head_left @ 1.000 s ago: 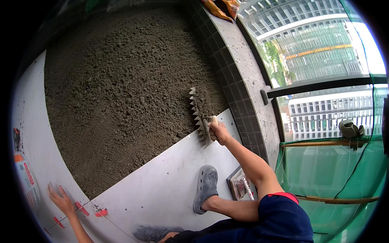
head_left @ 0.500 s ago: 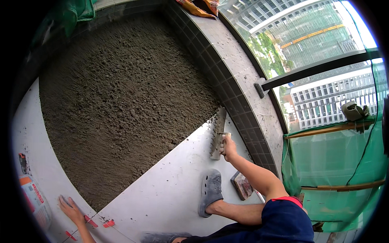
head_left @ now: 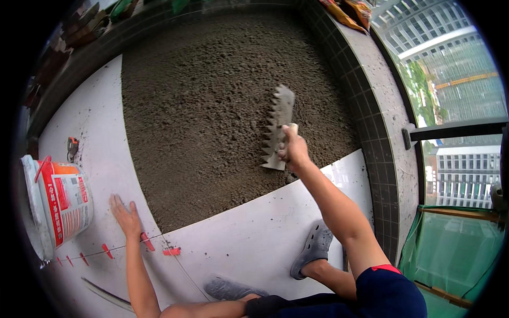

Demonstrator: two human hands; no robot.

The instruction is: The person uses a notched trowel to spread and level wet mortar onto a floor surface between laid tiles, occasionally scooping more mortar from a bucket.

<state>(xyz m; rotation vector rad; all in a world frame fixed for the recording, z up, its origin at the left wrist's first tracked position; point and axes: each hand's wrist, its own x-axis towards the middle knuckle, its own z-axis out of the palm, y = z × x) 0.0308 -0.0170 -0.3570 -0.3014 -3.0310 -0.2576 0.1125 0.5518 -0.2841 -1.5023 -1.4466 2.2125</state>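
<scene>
Right hand: fingers curled tight around the trowel handle, arm stretched out over the mortar.
Trowel: notched blade stands on edge just beyond the knuckles, teeth pointing away from the fingers toward the person's left, its lower end against the mortar.
Left hand: flat and open, fingers spread on a tile, gripping nothing.
Red clips: one lies just by the left wrist, another a little further to its right, more in a row along the joint to its left.
Bucket: white and orange, standing near the left fingertips, on their outer side.
Shoes: grey, on the near tile, below the right forearm.
</scene>
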